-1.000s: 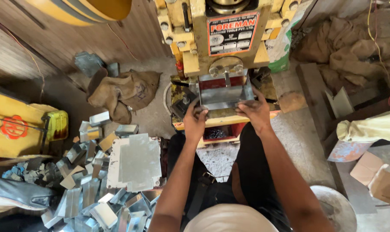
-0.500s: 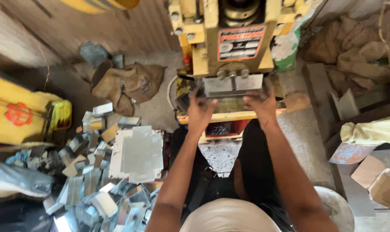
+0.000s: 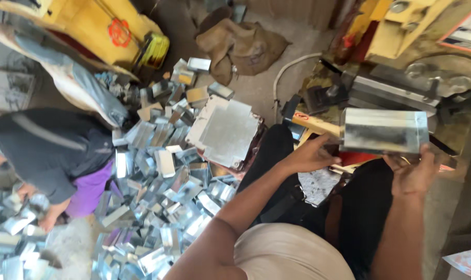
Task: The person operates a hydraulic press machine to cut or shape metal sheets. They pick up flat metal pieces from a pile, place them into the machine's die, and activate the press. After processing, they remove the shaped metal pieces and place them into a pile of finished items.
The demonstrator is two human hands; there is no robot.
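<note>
Daylight, soft and even, fills the scene; no hard-edged shadows show. The whole picture is slightly smeared by motion blur, so fine edges look streaked. The heap of bent metal pieces on the floor throws back bright white glints, strongest toward the lower left corner, where detail washes out. The shiny metal box shows a dull grey sheen with darker smudged reflections. The yellow machine at upper right is softest and least sharp. Deep shade lies under the machine.

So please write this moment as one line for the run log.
left hand: holds metal box | right hand: holds metal box | in front of yellow press | metal pile at left
</note>
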